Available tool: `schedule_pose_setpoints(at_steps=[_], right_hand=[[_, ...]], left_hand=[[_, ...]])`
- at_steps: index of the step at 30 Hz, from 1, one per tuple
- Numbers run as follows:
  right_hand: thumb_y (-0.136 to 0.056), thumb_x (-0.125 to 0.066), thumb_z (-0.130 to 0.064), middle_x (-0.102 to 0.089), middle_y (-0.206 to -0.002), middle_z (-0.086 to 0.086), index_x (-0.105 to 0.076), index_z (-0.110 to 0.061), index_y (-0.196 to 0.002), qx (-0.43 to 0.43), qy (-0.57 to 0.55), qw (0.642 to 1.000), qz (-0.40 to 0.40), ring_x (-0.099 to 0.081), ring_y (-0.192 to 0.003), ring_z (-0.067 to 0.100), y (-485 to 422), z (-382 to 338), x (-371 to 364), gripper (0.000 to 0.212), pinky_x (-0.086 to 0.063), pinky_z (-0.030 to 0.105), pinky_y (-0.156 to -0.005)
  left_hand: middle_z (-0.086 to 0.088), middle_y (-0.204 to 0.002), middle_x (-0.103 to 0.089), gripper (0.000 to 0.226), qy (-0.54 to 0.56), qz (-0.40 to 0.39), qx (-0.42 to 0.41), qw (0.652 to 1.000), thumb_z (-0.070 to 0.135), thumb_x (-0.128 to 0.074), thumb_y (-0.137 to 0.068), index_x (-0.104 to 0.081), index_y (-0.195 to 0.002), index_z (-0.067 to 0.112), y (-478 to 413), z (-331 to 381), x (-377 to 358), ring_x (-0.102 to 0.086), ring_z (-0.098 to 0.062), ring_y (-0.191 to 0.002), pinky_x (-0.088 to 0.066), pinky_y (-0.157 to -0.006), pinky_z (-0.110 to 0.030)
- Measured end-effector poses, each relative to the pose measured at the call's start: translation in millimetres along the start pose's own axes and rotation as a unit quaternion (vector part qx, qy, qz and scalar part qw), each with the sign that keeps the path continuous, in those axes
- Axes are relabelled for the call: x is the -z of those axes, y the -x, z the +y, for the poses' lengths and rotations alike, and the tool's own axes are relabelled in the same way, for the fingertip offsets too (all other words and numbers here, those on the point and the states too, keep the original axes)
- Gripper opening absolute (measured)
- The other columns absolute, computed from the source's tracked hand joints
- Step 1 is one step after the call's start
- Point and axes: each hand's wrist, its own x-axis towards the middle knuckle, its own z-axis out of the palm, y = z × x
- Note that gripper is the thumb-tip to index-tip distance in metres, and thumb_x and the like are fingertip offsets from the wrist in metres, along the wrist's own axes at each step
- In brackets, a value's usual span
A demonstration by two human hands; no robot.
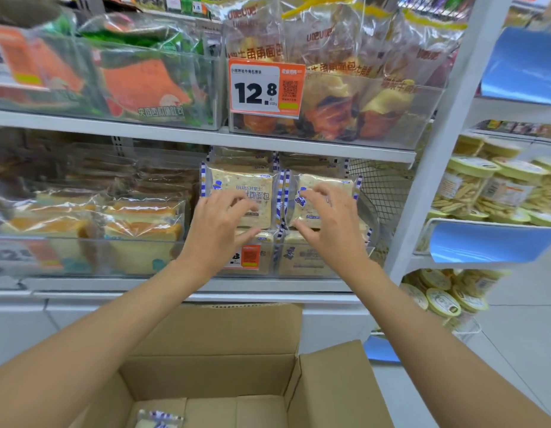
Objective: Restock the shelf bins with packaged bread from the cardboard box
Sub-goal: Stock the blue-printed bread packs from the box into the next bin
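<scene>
Head view looks forward-down, close to the shelf bins [299, 267].

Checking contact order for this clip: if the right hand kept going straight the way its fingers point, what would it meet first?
Probably the right-hand bread pack standing in the clear shelf bin. The right hand already overlaps it, fingers spread; actual touch is unclear from this view.

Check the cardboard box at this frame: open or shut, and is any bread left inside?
Open: the cardboard box has its flaps up and its inside exposed. Nearly empty: one bread packet lies on the bare bottom; the frame edge hides the rest.
</scene>
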Motion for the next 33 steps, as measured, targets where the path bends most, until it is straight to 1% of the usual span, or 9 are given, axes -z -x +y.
schedule_pose_setpoints(at_steps=[5, 10, 15, 17, 20, 22, 25, 29, 33], right_hand=[[-0.084, -0.072, -0.023, -0.064, -0.091, 0.001, -0.066, -0.013, -0.101, 0.002, -0.094, 0.991, -0.094, -0.060, -0.086, 0.021, 18, -45, -2, 0.021, -0.050, 0.033, -0.071], [-0.088, -0.064, -0.030, -0.064, -0.091, -0.004, -0.063, -0.018, -0.101, -0.001, -0.126, 0.961, -0.246, -0.059, -0.084, 0.017, 54, -96, -21, 0.018, -0.049, 0.035, -0.068], [-0.092, -0.057, -0.035, -0.063, -0.104, -0.004, -0.060, -0.021, -0.107, 0.045, -0.129, 0.885, -0.445, -0.059, -0.095, 0.018, 133, -131, -64, 0.021, -0.048, 0.033, -0.075], [-0.093, -0.056, -0.037, -0.061, -0.110, -0.003, -0.059, -0.021, -0.113, 0.057, -0.120, 0.852, -0.507, -0.058, -0.100, 0.019, 170, -133, -88, 0.026, -0.049, 0.034, -0.079], [-0.092, -0.058, -0.039, -0.060, -0.113, -0.002, -0.058, -0.022, -0.116, 0.032, -0.125, 0.818, -0.561, -0.057, -0.104, 0.020, 216, -131, -125, 0.030, -0.044, 0.031, -0.077], [-0.092, -0.059, -0.040, -0.060, -0.114, -0.003, -0.058, -0.022, -0.118, 0.003, -0.139, 0.801, -0.583, -0.057, -0.105, 0.018, 239, -132, -147, 0.031, -0.044, 0.030, -0.078], [-0.090, -0.062, -0.039, -0.062, -0.116, -0.003, -0.059, -0.022, -0.118, -0.047, -0.160, 0.775, -0.610, -0.058, -0.106, 0.019, 270, -135, -177, 0.033, -0.049, 0.034, -0.086], [-0.088, -0.064, -0.036, -0.063, -0.113, -0.002, -0.061, -0.020, -0.114, -0.087, -0.189, 0.748, -0.630, -0.059, -0.107, 0.020, 302, -141, -199, 0.031, -0.048, 0.037, -0.091], [-0.090, -0.064, -0.034, -0.064, -0.115, -0.002, -0.062, -0.020, -0.117, -0.134, -0.193, 0.740, -0.631, -0.059, -0.106, 0.018, 322, -143, -204, 0.030, -0.048, 0.032, -0.088]], left_hand=[[0.007, -0.095, -0.056, 0.029, 0.090, -0.082, 0.059, 0.991, 0.033, -0.076, -0.080, -0.064, -0.100, 0.016, 52, 5, 20, -0.052, -0.012, -0.078, -0.052, -0.066, -0.034], [0.012, -0.086, -0.049, 0.027, 0.111, -0.146, 0.212, 0.960, 0.030, -0.080, -0.078, -0.063, -0.096, 0.020, 136, -14, 40, -0.048, -0.005, -0.068, -0.042, -0.064, -0.019], [0.011, -0.087, -0.052, 0.034, 0.130, -0.242, 0.422, 0.864, 0.034, -0.079, -0.079, -0.064, -0.106, 0.020, 265, -34, 38, -0.051, -0.003, -0.075, -0.040, -0.068, -0.019], [0.006, -0.095, -0.056, 0.039, 0.137, -0.282, 0.472, 0.824, 0.034, -0.078, -0.080, -0.063, -0.113, 0.019, 309, -41, 27, -0.053, -0.003, -0.081, -0.036, -0.067, -0.010], [-0.001, -0.114, -0.058, 0.049, 0.155, -0.333, 0.526, 0.767, 0.032, -0.077, -0.082, -0.059, -0.125, 0.018, 357, -54, -2, -0.057, -0.010, -0.096, -0.042, -0.075, -0.011], [-0.003, -0.124, -0.058, 0.056, 0.163, -0.371, 0.532, 0.743, 0.032, -0.075, -0.084, -0.054, -0.134, 0.017, 379, -65, -27, -0.057, -0.018, -0.112, -0.045, -0.092, -0.024], [-0.005, -0.137, -0.054, 0.057, 0.156, -0.427, 0.519, 0.724, 0.027, -0.067, -0.091, -0.046, -0.143, 0.016, 392, -81, -64, -0.051, -0.021, -0.126, -0.038, -0.098, -0.025], [-0.003, -0.161, -0.022, 0.064, 0.141, -0.531, 0.455, 0.701, 0.018, -0.061, -0.094, -0.032, -0.151, 0.015, 407, -97, -99, -0.019, -0.019, -0.149, -0.018, -0.119, -0.029], [-0.003, -0.161, -0.022, 0.084, 0.060, -0.625, 0.394, 0.671, 0.020, -0.061, -0.092, -0.008, -0.157, 0.025, 419, -99, -107, -0.014, -0.024, -0.149, -0.022, -0.118, -0.037]])
